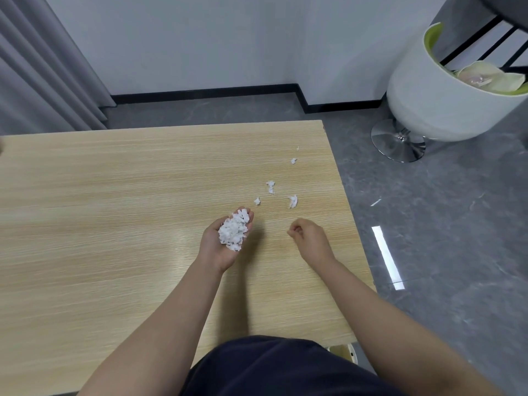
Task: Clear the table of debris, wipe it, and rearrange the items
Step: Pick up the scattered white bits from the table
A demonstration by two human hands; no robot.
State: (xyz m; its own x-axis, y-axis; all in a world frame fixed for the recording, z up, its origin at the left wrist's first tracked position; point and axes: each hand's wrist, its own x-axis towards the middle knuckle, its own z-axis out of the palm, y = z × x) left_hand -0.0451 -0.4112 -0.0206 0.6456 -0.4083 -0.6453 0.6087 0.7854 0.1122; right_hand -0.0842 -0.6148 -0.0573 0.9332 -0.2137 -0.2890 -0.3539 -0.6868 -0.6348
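While leaning over the near edge of the light wood-grain table (114, 224) in a dark navy garment (271, 367), reaching both bare forearms out across the tabletop. Cupping the left hand (225, 241) palm up just above the wood, fingers curling gently upward around a heap of white shredded paper scraps (233, 231) filling the palm. Holding the right hand (308, 235) just beside it, to the right, knuckles up, fingers curled in toward the thumb; pinching something between fingertips or nothing at all, cannot tell from this angle. Lying loose on the table beyond both hands, toward the right edge: a small white paper crumb (257, 200) nearest the left fingertips, a larger white torn scrap (293, 201) ahead of the right hand, a twisted white paper piece (271, 187) a little farther on, then a tiny white fleck (293, 160) and a still tinier one (297, 148) near the far right corner. Standing past the table's right side on the grey marbled floor (443, 224): a white tub-shaped swivel chair with a lime-green lining (445, 90) on a round chrome base (397, 141). Hanging at far left, grey pleated curtains (37, 67), next to a pale wall with black skirting (200, 92).
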